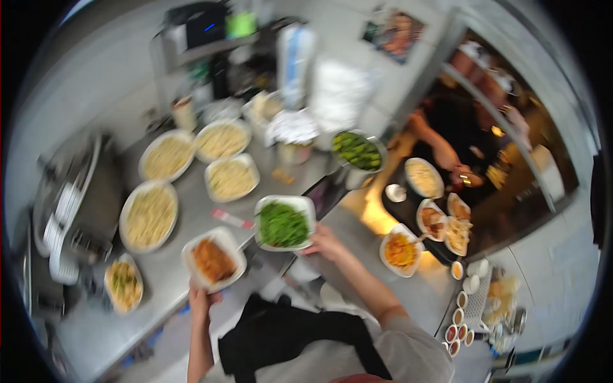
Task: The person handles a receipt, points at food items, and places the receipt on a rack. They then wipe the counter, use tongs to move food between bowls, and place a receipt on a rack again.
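Observation:
My left hand (202,299) grips the near edge of a white dish (235,244) holding a browned, breaded-looking piece of food (214,260). At its right edge, a squarish white bowl (309,207) of chopped green leaves (283,223) is held by my right hand (325,242). Both vessels are over the counter's front edge, side by side and apart. Just beyond them lies a red and white strip (232,219). White dishes of pale pasta-like food (150,216) stand on the steel counter past my left hand.
A bowl of green vegetables (357,151) and a foil-covered container (292,131) are at the back. On the right, filled dishes (401,250) stand by a serving window, where another person's hands (463,175) are at work. Small sauce cups (458,316) line the right side.

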The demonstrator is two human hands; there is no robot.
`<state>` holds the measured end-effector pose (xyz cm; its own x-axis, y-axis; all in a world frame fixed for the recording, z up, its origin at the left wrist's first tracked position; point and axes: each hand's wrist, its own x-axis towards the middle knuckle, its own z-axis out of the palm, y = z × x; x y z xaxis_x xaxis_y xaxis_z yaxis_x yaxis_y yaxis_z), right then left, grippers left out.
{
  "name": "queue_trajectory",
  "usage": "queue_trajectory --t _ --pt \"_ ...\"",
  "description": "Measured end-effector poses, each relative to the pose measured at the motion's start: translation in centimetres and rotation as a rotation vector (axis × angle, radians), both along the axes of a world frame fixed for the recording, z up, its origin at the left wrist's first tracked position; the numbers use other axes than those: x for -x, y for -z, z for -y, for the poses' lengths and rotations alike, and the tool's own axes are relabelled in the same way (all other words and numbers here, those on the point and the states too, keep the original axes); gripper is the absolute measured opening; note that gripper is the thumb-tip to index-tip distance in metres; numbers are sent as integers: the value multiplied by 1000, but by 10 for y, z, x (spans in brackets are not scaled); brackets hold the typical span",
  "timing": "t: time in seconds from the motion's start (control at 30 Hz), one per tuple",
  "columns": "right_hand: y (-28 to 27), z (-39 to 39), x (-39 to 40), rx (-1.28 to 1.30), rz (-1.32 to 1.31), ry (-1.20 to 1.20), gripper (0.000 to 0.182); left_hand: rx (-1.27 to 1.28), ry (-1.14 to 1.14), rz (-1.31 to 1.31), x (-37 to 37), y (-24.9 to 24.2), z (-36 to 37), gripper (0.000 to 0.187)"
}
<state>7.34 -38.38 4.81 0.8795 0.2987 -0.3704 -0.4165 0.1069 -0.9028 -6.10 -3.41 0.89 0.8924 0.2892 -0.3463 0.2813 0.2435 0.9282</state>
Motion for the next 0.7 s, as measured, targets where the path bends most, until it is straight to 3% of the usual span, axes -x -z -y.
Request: queue_trajectory --t 0.33,0.53,0.7 --pt "7 -3 -105 31 -28 -348 47 279 -66 -26 -66 18 -14 52" --pt "10 -9 -121 74 -22 -313 40 345 -112 0 -99 17 -14 56" --pt "2 -13 -127 178 -24 -283 39 314 -116 -63 -109 25 -19 49"
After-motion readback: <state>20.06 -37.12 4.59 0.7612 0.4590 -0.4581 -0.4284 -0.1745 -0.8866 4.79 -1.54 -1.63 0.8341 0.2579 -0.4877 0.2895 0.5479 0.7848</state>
